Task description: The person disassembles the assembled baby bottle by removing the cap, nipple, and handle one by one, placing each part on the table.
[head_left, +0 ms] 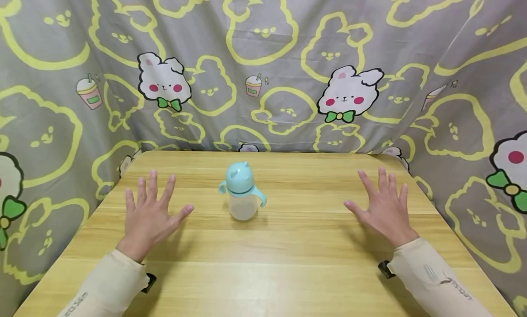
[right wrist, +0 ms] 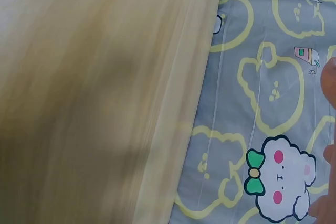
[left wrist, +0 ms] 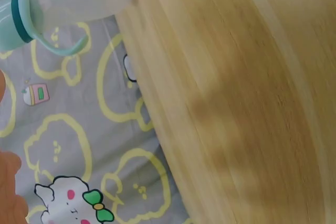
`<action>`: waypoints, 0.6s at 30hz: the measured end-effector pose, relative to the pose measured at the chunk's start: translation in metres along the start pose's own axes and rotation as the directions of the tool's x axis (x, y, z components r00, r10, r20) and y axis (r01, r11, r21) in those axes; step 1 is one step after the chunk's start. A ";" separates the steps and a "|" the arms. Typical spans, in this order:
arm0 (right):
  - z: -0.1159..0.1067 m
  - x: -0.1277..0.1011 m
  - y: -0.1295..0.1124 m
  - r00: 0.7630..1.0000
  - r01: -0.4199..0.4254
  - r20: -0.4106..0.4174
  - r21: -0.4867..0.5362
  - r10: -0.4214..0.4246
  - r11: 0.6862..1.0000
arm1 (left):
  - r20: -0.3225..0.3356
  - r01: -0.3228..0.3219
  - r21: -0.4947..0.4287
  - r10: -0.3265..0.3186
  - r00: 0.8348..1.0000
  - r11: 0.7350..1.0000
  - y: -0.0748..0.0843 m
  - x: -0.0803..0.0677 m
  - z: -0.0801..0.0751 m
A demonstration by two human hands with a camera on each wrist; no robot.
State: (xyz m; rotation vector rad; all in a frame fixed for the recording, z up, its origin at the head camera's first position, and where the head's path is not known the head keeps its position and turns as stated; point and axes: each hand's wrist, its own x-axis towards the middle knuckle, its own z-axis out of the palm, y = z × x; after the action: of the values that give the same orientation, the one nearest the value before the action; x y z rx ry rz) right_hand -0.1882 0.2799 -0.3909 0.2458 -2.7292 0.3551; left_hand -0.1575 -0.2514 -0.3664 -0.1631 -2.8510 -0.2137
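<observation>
Here we hold our left hand (head_left: 150,216) and right hand (head_left: 383,209) spread flat over the tabletop (head_left: 288,257), gripping nothing, the sippy cup (head_left: 242,192) upright between them, well apart from both, and we judge a hasty sideways reach could topple it.

Bare table (head_left: 288,257) around lone cup (head_left: 242,193)

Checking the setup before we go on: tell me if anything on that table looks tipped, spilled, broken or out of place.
Nothing stands out. The sippy cup stands upright near the middle of the wooden table, lid on, both handles intact, no spill around it. The left hand and right hand are spread open over the table on either side, clear of the cup.
</observation>
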 end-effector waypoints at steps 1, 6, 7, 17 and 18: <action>0.000 0.001 -0.001 1.000 0.001 0.002 0.003 -0.001 1.000 | -0.001 -0.003 -0.002 0.003 1.000 1.000 0.001 0.000 0.000; 0.002 0.005 -0.007 1.000 0.017 -0.005 0.014 -0.017 1.000 | -0.008 -0.021 -0.013 0.020 1.000 1.000 0.005 0.002 0.002; 0.003 0.006 -0.009 1.000 0.019 -0.005 0.017 -0.019 1.000 | -0.008 -0.024 -0.015 0.024 1.000 1.000 0.007 0.003 0.002; 0.006 0.019 -0.028 0.998 0.063 -0.030 0.054 -0.062 0.997 | -0.007 -0.061 -0.053 0.061 0.998 0.997 0.025 0.012 0.008; 0.006 0.021 -0.030 0.998 0.065 -0.030 0.058 -0.064 0.996 | -0.006 -0.065 -0.057 0.065 0.998 0.996 0.027 0.013 0.009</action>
State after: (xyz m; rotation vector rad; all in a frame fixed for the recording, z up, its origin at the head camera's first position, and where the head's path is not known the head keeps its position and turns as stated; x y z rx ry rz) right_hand -0.2027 0.2469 -0.3819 0.3416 -2.6792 0.4187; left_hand -0.1684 -0.2227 -0.3682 -0.2660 -2.8319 -0.2815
